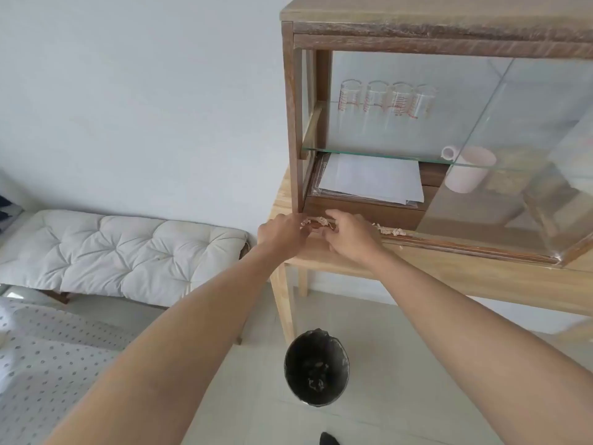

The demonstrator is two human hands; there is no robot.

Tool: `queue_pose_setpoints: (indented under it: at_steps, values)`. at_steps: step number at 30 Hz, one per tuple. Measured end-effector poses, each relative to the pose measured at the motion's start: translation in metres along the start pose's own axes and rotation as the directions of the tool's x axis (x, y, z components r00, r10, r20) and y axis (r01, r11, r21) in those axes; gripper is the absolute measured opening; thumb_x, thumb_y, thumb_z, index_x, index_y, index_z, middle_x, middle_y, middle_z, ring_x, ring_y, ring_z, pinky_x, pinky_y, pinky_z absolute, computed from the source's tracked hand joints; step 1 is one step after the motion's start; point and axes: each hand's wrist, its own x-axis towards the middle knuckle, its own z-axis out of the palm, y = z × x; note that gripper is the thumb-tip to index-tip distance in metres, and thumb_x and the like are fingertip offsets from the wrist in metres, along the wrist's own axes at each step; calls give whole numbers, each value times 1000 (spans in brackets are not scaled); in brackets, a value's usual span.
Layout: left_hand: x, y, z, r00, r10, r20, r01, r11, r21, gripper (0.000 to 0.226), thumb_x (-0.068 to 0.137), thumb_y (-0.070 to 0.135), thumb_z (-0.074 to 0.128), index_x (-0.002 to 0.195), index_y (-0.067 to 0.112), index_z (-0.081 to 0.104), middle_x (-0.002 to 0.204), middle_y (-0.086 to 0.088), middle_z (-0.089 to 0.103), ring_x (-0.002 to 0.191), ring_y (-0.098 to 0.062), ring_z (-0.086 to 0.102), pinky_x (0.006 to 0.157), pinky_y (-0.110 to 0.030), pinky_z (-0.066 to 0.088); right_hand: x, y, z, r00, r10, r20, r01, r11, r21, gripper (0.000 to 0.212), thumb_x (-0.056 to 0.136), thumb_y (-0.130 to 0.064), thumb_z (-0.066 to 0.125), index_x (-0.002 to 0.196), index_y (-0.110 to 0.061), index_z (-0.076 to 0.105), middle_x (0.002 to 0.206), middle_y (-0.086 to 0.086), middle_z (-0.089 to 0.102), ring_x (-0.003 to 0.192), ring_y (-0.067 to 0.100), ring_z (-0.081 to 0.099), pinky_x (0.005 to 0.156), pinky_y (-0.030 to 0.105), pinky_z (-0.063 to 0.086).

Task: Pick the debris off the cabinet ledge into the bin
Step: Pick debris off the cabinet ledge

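Both hands, left hand [282,232] and right hand [349,242], crowd the left end of the cabinet ledge [449,240] at mid-frame. The glass door [513,155] swung open at right hems in that side. The cabinet's corner post [293,123] closes the left. Below, open floor surrounds the bin [316,369] at bottom centre, beside the table leg [284,303].

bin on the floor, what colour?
Black bin, with a few pale scraps inside. The head view looks down into it.

Left hand [282,232], right hand [348,239] at debris [316,222] on ledge [449,240].
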Motion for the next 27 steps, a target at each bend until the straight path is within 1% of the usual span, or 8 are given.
queue_pose_setpoints:
  at_steps: [2, 4, 6, 9, 13, 19, 22, 27]
  values:
    - [3, -2, -1, 999, -5, -47, 6, 1000, 16, 36, 107, 48, 46, 137, 41, 65, 115, -8, 74, 104, -35, 68, 71, -37, 41, 4, 0, 1, 999, -14, -34, 14, 1000, 4, 46, 105, -48, 59, 147, -31, 67, 95, -1, 86, 113, 28, 76, 92, 42, 60]
    - [4, -4, 0, 996, -12, -83, 14, 999, 34, 34, 108, 43, 47, 135, 42, 67, 114, -8, 75, 104, -36, 69, 72, -37, 44, 5, 1, 5, 999, -7, -49, 6, 1000, -16, 32, 106, -42, 59, 127, -28, 78, 65, -7, 79, 97, 26, 79, 79, 37, 57]
    - [4, -4, -2, 996, -14, -89, 15, 1000, 15, 34, 108, 39, 49, 136, 43, 68, 113, -8, 76, 104, -37, 69, 74, -37, 48, 6, 2, 9, 996, -13, -85, 13, 1000, -4, 28, 106, -38, 56, 111, -29, 82, 53, -9, 72, 87, 25, 79, 72, 35, 53]
    - [5, -7, -1, 996, -18, -89, 15, 999, -43, 32, 108, 37, 50, 133, 41, 69, 102, -6, 79, 103, -35, 71, 84, -42, 56, 10, 5, 12, 993, 7, -120, -6, 1000, 10, 26, 107, -34, 57, 109, -33, 83, 53, -8, 73, 82, 24, 77, 77, 36, 59]
    - [-4, -9, -2, 994, -10, -106, -4, 992, -130, 31, 108, 39, 52, 133, 39, 69, 89, -2, 80, 100, -30, 71, 86, -46, 58, 8, 8, 12, 988, 26, -149, -19, 999, 51, 24, 107, -33, 58, 109, -33, 82, 50, -9, 69, 80, 23, 77, 79, 35, 59]
    - [-28, -22, -5, 994, -13, -106, -11, 973, -229, 31, 107, 42, 53, 133, 42, 70, 76, 6, 79, 86, -21, 73, 82, -40, 59, -21, 15, 16, 981, 56, -187, -39, 995, 97, 21, 105, -34, 60, 102, -31, 81, 50, -13, 70, 59, 12, 68, 74, 33, 59]
    - [-46, -27, -4, 996, 11, -86, -35, 958, -284, 30, 106, 44, 55, 130, 39, 72, 66, 12, 75, 81, -15, 72, 77, -36, 60, -47, 19, 19, 979, 78, -187, -54, 990, 131, 21, 105, -40, 60, 105, -34, 80, 53, -21, 70, 63, -3, 61, 68, 32, 51]
    - [-86, -34, 9, 999, 22, -38, -34, 934, -356, 28, 105, 44, 56, 128, 40, 73, 60, 19, 72, 67, 0, 67, 68, -29, 59, -97, 28, 34, 986, 90, -141, -64, 981, 182, 24, 107, -42, 59, 115, -35, 81, 55, -16, 74, 58, 2, 68, 57, 26, 43]
